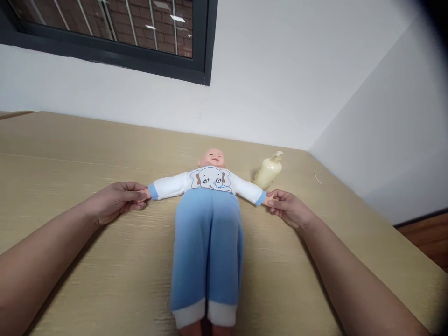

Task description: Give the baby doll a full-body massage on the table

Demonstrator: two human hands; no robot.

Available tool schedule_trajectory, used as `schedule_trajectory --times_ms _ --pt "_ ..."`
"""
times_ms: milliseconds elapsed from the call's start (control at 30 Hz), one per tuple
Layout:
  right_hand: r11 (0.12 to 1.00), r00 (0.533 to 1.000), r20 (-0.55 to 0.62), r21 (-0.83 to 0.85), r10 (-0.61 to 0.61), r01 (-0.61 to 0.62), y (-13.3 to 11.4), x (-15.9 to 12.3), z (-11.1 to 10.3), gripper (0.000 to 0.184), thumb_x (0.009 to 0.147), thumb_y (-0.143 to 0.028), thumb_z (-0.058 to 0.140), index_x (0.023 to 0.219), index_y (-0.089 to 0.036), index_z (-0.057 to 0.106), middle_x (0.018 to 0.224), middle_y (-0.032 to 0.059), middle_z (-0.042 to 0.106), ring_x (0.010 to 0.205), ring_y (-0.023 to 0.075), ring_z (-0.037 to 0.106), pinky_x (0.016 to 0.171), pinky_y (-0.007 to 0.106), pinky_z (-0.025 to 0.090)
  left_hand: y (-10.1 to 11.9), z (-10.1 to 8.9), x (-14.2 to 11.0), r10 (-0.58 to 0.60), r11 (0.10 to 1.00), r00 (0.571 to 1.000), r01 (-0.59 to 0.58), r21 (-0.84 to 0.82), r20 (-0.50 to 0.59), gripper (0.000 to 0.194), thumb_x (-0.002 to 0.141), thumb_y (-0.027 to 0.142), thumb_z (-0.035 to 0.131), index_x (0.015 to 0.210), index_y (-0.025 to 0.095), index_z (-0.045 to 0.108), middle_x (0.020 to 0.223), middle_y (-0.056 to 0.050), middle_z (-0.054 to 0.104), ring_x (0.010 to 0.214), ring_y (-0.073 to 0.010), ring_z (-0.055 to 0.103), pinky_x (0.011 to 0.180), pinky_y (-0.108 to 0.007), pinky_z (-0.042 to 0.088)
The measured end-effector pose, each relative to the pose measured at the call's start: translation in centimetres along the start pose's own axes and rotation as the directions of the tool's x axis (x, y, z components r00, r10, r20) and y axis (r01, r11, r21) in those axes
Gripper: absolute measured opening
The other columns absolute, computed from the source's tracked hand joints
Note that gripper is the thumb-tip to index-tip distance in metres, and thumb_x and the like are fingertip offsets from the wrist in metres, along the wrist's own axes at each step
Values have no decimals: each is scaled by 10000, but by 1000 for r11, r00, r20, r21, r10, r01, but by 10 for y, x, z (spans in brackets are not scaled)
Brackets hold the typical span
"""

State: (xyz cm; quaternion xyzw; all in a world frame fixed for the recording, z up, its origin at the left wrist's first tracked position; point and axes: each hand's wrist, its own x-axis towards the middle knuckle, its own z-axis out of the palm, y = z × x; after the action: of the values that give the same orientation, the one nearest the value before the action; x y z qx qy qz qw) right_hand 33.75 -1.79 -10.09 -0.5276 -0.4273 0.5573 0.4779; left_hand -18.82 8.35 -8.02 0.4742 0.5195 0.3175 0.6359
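Note:
A baby doll (208, 219) lies on its back on the wooden table (87, 154), head toward the wall. It wears a white top with an elephant print and blue trousers with white cuffs. Its arms are stretched out to both sides. My left hand (114, 201) pinches the doll's hand at the end of one sleeve. My right hand (289, 207) pinches the doll's other hand. Both sets of fingers are closed around the small doll hands.
A cream pump bottle (268, 171) lies on its side on the table just beyond the doll's arm near my right hand. White walls meet at the back right corner. A dark-framed window (140, 32) sits above. The table's right edge drops to a wooden floor (427, 235).

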Motion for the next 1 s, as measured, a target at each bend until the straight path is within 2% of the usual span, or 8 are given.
schedule_trajectory --times_ms 133,300,433,533,700,833,1000 --pt "1000 999 -37 -13 -22 22 2 1 4 352 629 -327 938 813 -193 670 690 -15 634 531 82 489 475 229 328 -3 2 0 31 999 999 -31 21 10 337 631 337 926 786 105 737 699 -60 634 626 -108 551 574 -162 512" --pt "999 996 -79 -1 -42 42 5 3 5 359 710 -445 881 754 -187 635 629 -20 587 502 71 427 460 226 259 1 11 -4 89 996 996 -90 27 23 413 654 453 898 635 119 656 682 -39 586 616 -89 504 545 -138 471" --pt "999 995 -89 10 -44 45 4 4 6 377 763 -505 827 735 -180 638 602 -28 527 499 67 390 455 226 239 5 14 -8 85 996 996 -85 37 -14 364 590 391 913 647 115 684 659 -35 584 605 -92 505 536 -139 484" --pt "999 995 -87 16 -41 43 3 4 6 366 768 -515 818 771 -177 678 623 -19 528 509 71 384 456 231 254 1 8 -4 51 998 996 -49 29 -67 359 536 326 920 756 96 753 729 -79 660 677 -133 592 599 -172 552" --pt "1000 999 -42 24 -20 21 1 3 3 337 763 -471 834 880 -169 741 728 24 603 564 89 435 487 247 337 -7 -2 6 49 998 997 -51 -32 -57 314 616 284 876 855 103 785 820 -117 716 727 -158 664 651 -187 593" --pt "999 1000 31 52 -2 0 0 0 -4 291 753 -374 861 938 -192 731 831 33 654 639 108 527 557 253 419 -4 -1 3 15 996 999 -19 -87 -50 403 543 164 911 906 62 770 923 -149 739 811 -190 711 751 -210 622" --pt "998 995 96 54 22 -28 -2 -3 -8 336 709 -297 893 975 -205 710 826 15 681 665 110 591 604 244 466 -1 1 -1 -14 996 998 8 -92 -66 482 545 141 932 976 54 733 939 -120 736 812 -164 713 758 -189 620"
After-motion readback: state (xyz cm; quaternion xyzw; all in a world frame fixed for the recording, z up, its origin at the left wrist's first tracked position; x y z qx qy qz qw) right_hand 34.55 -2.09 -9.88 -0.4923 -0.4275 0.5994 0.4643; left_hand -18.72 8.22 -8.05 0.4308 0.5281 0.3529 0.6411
